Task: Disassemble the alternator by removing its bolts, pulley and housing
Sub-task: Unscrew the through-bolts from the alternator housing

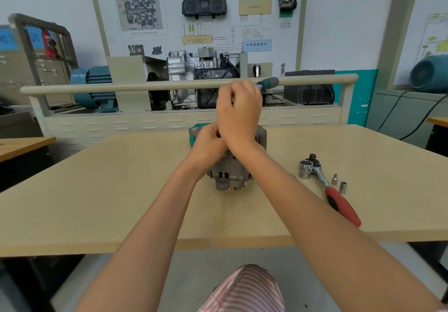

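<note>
Head view: alternator (230,166) sits on the bench (121,190), about mid-bench, pulley end facing the person, copper windings showing through the lower housing slots. A green-and-grey part peeks out behind its top left.

Right hand (238,115) is above the alternator, fingers curled tight round a tool whose green-and-grey handle (268,83) sticks out up and to the right of the fist. Tool tip is hidden behind the hands, so can't tell which bolt it's on.

Left hand (209,143) is just below and left of the right one, pressed against the alternator's top, fingers curled. It touches the right wrist. Whether it grips the housing or the tool shaft: can't tell, the right forearm covers it.

Right of the alternator on the bench: ratchet (327,185) with red handle pointing toward the person, head away. A big socket (305,169) stands touching the ratchet head on the side nearer the alternator. Two small sockets (339,183) stand upright just right of the ratchet shaft, near each other but apart.

Behind the alternator, past the bench's far edge: a training stand with a beige rail (145,86), a cutaway gearbox (194,69) and a wiring-diagram board (198,15). Below the bench edge, a pink-striped knee (242,290).
</note>
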{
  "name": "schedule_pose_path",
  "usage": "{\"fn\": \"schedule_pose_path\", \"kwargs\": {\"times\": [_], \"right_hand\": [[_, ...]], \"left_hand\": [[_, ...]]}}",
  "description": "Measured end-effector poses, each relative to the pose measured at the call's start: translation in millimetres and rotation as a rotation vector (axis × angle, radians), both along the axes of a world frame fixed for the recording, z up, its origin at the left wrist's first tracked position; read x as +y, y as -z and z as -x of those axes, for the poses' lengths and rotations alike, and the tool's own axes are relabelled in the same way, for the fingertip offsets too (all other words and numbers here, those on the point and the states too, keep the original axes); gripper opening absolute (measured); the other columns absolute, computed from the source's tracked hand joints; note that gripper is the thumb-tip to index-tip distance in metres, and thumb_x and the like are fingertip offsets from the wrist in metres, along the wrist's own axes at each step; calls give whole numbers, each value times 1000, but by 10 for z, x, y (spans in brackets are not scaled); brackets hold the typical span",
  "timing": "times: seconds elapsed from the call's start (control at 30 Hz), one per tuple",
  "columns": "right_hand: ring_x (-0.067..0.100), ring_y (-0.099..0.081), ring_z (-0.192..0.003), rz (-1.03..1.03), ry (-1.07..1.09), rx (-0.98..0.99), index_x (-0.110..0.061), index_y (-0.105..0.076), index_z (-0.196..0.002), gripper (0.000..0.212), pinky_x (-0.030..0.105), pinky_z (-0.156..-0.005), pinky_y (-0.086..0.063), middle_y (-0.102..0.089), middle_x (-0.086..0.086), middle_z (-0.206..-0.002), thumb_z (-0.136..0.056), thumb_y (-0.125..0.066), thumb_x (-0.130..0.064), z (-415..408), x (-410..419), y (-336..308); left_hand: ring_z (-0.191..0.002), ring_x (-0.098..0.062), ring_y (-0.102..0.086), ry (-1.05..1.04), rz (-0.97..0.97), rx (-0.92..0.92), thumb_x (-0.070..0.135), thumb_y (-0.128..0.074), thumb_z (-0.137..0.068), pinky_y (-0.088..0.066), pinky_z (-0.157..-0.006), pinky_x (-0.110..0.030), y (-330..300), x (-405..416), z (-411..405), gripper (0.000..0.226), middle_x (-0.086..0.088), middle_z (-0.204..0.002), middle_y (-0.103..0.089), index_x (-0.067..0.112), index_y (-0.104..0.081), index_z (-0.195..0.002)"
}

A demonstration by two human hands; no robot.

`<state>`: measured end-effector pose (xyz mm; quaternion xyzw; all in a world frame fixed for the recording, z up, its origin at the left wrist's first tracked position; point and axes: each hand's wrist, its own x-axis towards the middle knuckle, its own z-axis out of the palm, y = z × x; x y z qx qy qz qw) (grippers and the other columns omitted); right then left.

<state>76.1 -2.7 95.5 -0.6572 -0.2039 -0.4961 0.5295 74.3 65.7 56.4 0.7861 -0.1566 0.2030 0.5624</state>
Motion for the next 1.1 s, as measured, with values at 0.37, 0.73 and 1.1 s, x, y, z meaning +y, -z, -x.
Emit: {"fn": "schedule_pose_path", "kwargs": {"times": [0.37, 0.73, 1.1], "right_hand": [[14, -35, -47, -447, -631, 328, -14, -35, -39, 52, 28, -59, -40, -37, -4, -38, -90, -38, -5, -90, -36, -215], [21, -43, -80, 214, 356, -38, -4, -60, -75, 16, 31, -86, -32, -50, 5, -77, -82, -50, -14, -106, -39, 84], [10, -36, -59, -49, -116, 47, -22, -30, -49, 37, 30, -65, -31, -34, -10, -54, -83, -42, -15, -76, -112, -43]], "left_hand": [[-72, 5, -66, 107, 55, -19, 7, -56, -91, -47, -59, -9, 29, -2, -11, 22, 17, -73, -71, 26, -67, -89], [-41, 7, -47, -7, 58, -11, -8, -49, -86, -33, -40, -8, 50, -25, -17, 32, 15, -41, -54, 15, -54, -65], [-56, 10, -58, 48, 39, -86, -2, -55, -87, -41, -50, -5, 47, -50, 0, 36, 20, -56, -64, 28, -62, -68]]}}
